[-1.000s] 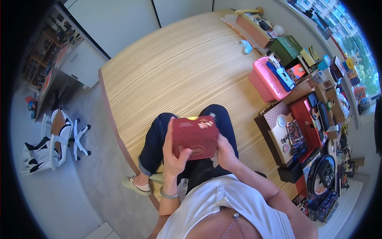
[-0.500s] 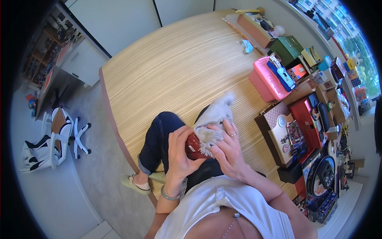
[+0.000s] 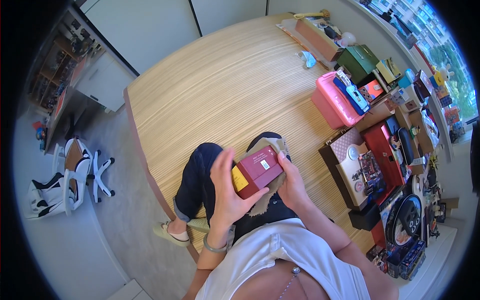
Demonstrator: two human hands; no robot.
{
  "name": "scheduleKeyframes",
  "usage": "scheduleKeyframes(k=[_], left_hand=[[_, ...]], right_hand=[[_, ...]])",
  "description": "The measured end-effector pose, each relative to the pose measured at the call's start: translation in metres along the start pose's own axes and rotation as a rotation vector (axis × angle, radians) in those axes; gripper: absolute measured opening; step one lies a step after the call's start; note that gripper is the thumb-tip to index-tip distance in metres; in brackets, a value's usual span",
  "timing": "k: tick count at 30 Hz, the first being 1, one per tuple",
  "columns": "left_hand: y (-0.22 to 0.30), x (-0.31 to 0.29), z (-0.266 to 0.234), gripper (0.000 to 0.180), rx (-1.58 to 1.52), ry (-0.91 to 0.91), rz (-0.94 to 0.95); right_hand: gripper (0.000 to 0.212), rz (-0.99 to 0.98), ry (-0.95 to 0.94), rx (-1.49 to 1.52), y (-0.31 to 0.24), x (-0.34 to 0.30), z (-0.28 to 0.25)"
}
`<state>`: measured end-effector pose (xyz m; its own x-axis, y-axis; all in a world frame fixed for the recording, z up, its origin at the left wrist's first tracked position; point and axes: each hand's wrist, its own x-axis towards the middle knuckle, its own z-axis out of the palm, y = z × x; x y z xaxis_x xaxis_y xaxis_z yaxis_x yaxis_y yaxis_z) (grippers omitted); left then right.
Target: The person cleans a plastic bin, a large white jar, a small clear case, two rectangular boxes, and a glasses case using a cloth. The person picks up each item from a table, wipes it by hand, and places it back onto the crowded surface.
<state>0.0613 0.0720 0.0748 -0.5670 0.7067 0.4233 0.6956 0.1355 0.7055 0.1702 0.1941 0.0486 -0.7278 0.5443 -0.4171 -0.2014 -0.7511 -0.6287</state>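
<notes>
A small dark red box [image 3: 252, 173] with a yellow end is held over my lap between both hands. My left hand [image 3: 226, 187] grips its left end, the thumb along the near edge and the fingers, partly blurred, at the far side. My right hand [image 3: 292, 182] pinches the box's right end, with the thumb on its top face; the other fingers are mostly hidden beneath. A greyish cloth [image 3: 259, 206] with a frayed edge hangs under and behind the box, near my right hand. Whether the right fingers also hold the cloth is hidden.
I sit on a wooden slatted mat [image 3: 200, 90]. To the right stand a pink lidded bin [image 3: 332, 102], a green box [image 3: 358, 62] and an open patterned case [image 3: 350, 165] among many small items. A blue face mask [image 3: 308, 59] lies farther off. A white chair [image 3: 70, 170] stands on the left.
The cloth has come off the box's top and now lies under and behind it. The box is turned, showing its printed face and yellow end. My right hand has moved to the box's right end.
</notes>
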Motion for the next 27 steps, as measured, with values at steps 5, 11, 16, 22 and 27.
scheduleKeyframes(k=[5,11,16,22,27], left_hand=[[-0.005,-0.008,0.007,0.073,-0.062,-0.059,0.024],[-0.012,-0.009,0.013,0.071,-0.132,0.015,-0.051],[-0.038,-0.037,0.024,0.06,-0.344,0.019,-0.062],[-0.009,-0.022,0.011,0.068,-0.377,0.115,-0.125],[0.005,-0.024,0.027,0.063,-1.1,0.208,-0.499]], right_hand=[[0.02,-0.245,0.095,-0.191,0.003,0.004,-0.008],[0.025,-0.62,0.038,-0.638,-0.015,-0.022,0.006],[0.035,-0.938,-0.414,-1.497,-0.008,-0.033,0.025],[0.034,-0.913,-0.205,-1.211,-0.025,0.005,0.007],[0.047,-0.79,-0.114,-0.695,0.012,-0.007,0.007]])
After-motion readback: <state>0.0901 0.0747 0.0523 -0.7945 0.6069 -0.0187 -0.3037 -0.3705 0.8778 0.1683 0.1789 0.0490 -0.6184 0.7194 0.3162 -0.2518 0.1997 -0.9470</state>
